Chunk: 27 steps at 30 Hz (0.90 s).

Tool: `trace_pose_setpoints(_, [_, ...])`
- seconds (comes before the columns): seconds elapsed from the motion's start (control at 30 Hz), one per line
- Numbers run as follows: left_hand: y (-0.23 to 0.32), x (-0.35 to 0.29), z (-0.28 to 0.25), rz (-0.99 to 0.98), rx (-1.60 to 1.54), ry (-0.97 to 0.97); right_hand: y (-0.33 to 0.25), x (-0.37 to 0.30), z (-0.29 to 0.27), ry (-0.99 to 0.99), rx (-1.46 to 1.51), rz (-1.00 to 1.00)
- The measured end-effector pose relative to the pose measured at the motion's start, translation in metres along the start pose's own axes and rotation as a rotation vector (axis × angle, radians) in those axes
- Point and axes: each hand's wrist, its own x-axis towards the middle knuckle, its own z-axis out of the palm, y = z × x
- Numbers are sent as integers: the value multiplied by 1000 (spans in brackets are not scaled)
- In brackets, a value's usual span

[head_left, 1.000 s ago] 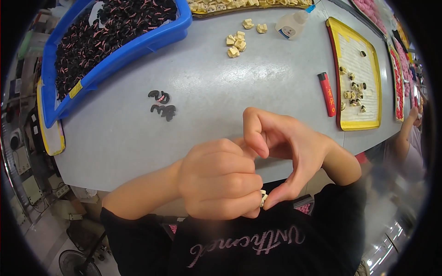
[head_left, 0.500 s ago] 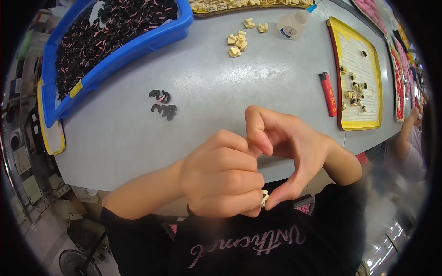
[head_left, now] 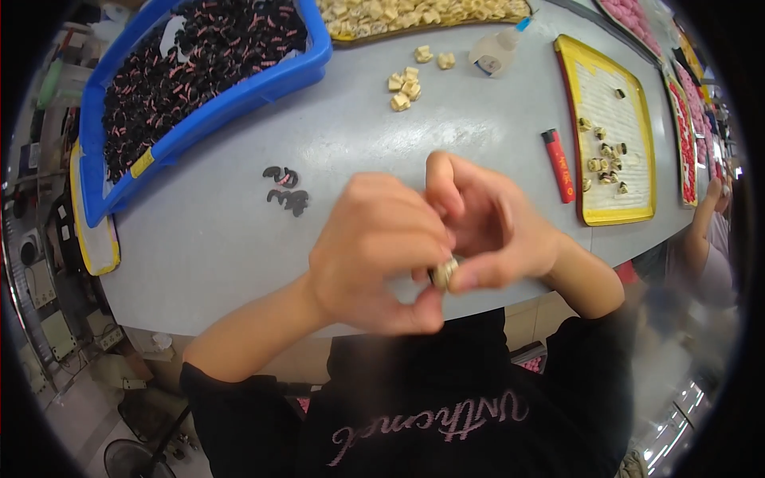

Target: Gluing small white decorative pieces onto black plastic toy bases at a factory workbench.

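A small cream-coloured moulded piece point(head_left: 444, 273) with a dark part at its left side is held between both hands, above the table's near edge. My left hand point(head_left: 374, 247) is closed, its fingers curled and touching the piece from the left. My right hand point(head_left: 498, 227) pinches it from the right with the thumb, the other fingers bent over; part of the piece is hidden by fingertips. Several loose black curved pieces point(head_left: 288, 201), one with pink on it, lie on the table to the left of my hands.
A blue bin point(head_left: 227, 119) heaped with black-and-pink pieces stands far left. Cream pieces point(head_left: 401, 102) lie behind my hands, before a tray of more point(head_left: 351, 36). A clear bottle point(head_left: 494, 54), a red lighter-shaped object point(head_left: 559, 167) and a yellow-rimmed tray point(head_left: 586, 220) sit right. Another person's arm point(head_left: 701, 219) shows far right.
Both hands have risen away from my body with the cream piece. The left fingers have opened out from a tight fist, and a dark part now shows beside the piece.
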Motion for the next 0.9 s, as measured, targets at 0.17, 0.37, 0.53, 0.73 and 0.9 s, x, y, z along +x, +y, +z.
trace_pose_setpoints(0.17, [-4,8,11,-43,85,251,-30,-12,-8,216,-512,-465])
trace_pose_setpoints(0.37, [5,9,0,-81,285,95,-95,-98,-40,819,-581,-1075])
trace_pose_setpoints(0.53, [7,17,5,-91,385,65,-86,-135,-112,1378,-1387,-753])
trace_pose_setpoints(0.73, [6,27,-17,-261,563,51,-74,-128,-119,1442,-1626,-579])
trace_pose_setpoints(0.9, [3,35,-47,-466,693,-120,-76,-132,-117,1429,-1729,-520])
